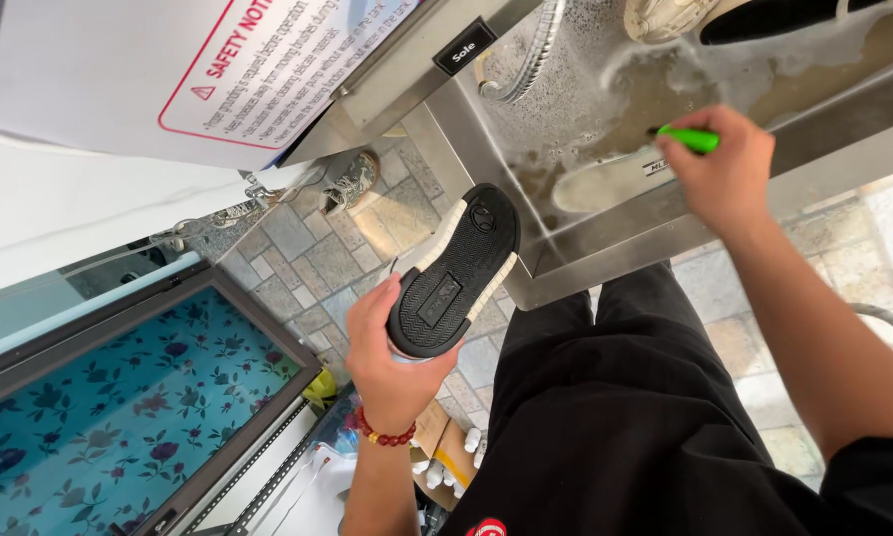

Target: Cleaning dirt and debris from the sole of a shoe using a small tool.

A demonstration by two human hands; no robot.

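Left hand (392, 362) grips shoe (454, 270) at heel, sole up, toe toward upper right; right hand (726, 174), fingers closed on brush (692, 138), upper right over sink (605, 228).

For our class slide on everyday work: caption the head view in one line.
Left hand holds a black-soled shoe sole-up while right hand grips a green-handled brush over a wet steel sink.

Black-soled shoe (454, 273), green brush handle (692, 138), teal floral panel (119, 397).
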